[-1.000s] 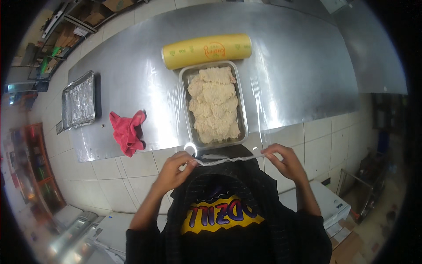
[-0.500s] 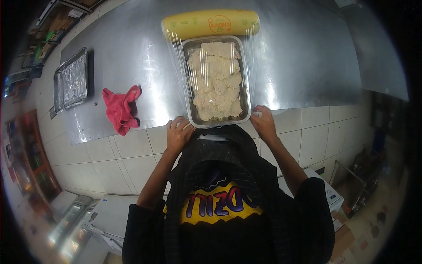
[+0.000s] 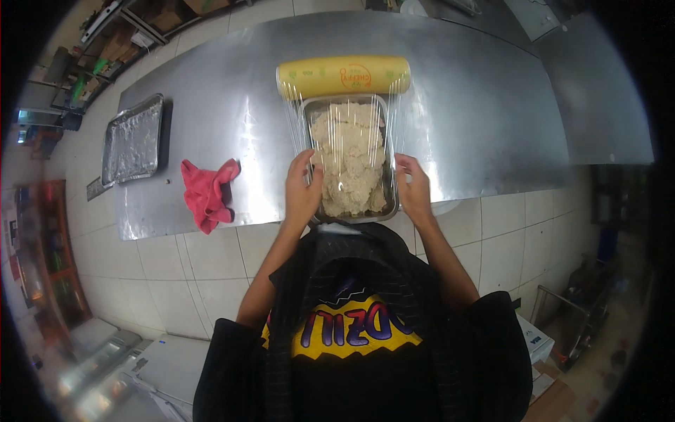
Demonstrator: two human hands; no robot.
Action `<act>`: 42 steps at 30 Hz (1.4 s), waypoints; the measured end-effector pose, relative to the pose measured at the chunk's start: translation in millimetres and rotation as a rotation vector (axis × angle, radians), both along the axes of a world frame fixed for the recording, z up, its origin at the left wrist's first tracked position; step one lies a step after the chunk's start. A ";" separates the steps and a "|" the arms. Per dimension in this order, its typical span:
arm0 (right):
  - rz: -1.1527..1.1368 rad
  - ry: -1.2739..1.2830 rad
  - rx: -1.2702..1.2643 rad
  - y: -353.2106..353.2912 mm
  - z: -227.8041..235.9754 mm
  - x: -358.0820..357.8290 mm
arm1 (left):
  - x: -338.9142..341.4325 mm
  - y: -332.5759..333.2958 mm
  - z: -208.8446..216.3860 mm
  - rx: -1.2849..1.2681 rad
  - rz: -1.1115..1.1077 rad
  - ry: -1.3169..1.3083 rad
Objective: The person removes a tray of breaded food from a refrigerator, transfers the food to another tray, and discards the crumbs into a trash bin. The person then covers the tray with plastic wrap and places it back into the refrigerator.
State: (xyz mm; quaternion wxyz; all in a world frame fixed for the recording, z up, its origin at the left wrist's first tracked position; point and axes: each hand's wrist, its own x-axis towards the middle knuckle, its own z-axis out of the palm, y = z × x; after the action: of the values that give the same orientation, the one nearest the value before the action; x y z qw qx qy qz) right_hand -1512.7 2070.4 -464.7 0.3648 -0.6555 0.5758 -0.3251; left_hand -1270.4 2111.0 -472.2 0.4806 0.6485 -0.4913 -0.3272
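- Through the head camera, I look down on a metal tray (image 3: 355,217), deep and rectangular, near the front edge of a shiny steel table (image 3: 492,126). It lies centrally before the wearer, its long sides running away from the body.
- Inside the tray I see pale, rough-textured food (image 3: 351,151), heaped along the middle in lumpy pieces. Strips of the dark tray bottom show beside the heap.
- Clear plastic wrap (image 3: 398,119) stretches over the tray and the food, catching the light in bright streaks. It fans out past both long sides and reaches back to the roll.
- The yellow wrap roll (image 3: 344,76) lies crosswise just beyond the tray's far end.
- I see the left hand (image 3: 304,190) at the tray's left side, thumb apart from the fingers, its tips over the wrap near the rim. I cannot tell whether it pinches anything.
- The right hand (image 3: 413,184) is at the opposite side, fingers bent toward the rim. I cannot tell whether they are closed on the wrap or only rest there.
- To the left, a crumpled red cloth (image 3: 209,194) lies near the table's front edge.
- Farther left I find a second, shallower tray (image 3: 133,141), its silvery inside crinkled like foil.
- Beyond the table, at upper left, shelves hold boxes (image 3: 116,56).
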 end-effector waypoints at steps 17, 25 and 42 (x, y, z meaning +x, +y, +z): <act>-0.234 -0.167 0.544 -97.7 -55.0 6.2 | 13.4 -68.6 -40.6 0.259 0.326 0.477; -0.059 -0.414 0.505 -75.3 -8.6 16.5 | 6.7 -66.4 -7.2 0.043 0.353 0.670; -0.239 -0.760 0.282 -44.3 84.9 19.0 | 83.5 -134.9 36.2 0.174 -0.607 -0.172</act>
State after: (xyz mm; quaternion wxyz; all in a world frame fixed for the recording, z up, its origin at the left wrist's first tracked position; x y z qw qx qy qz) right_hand -1493.7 2026.1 -379.8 0.5971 -0.3613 0.5111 -0.5017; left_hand -1187.0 1976.2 -435.9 0.2605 0.5365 -0.6711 -0.4404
